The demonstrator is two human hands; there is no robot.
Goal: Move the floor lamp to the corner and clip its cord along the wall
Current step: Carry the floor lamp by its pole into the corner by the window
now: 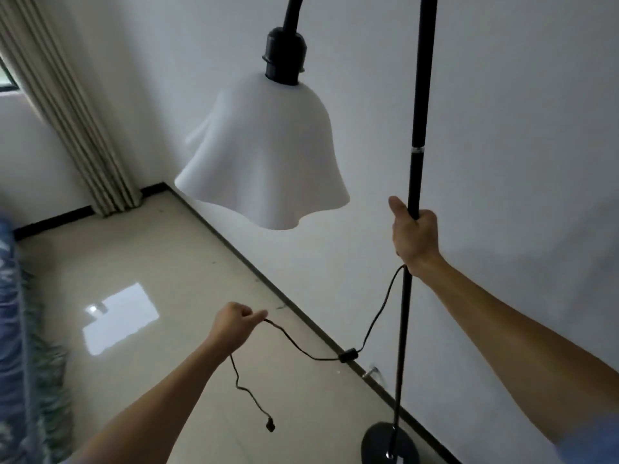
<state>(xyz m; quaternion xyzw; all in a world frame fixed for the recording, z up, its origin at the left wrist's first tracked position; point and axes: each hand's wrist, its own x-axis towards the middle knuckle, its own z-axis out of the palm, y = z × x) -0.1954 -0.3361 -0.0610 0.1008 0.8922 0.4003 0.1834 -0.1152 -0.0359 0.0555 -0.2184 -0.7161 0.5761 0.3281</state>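
Observation:
A black floor lamp stands by the white wall, its thin pole (418, 112) rising out of the top of the frame. A white wavy shade (264, 155) hangs from a curved neck. The round black base (385, 443) sits on the floor at the bottom. My right hand (415, 236) grips the pole at mid height. My left hand (234, 329) pinches the black cord (294, 344). From that hand the cord runs to an inline switch (348, 356), then up to the pole. The loose end drops to a plug (270, 426) hanging above the floor.
A dark baseboard (234, 249) runs along the wall to the room corner, where a beige curtain (77, 128) hangs. A small clear clip (371, 372) sits low on the wall. The tiled floor (140, 249) is glossy. Patterned blue fabric (13, 346) lies at the left edge.

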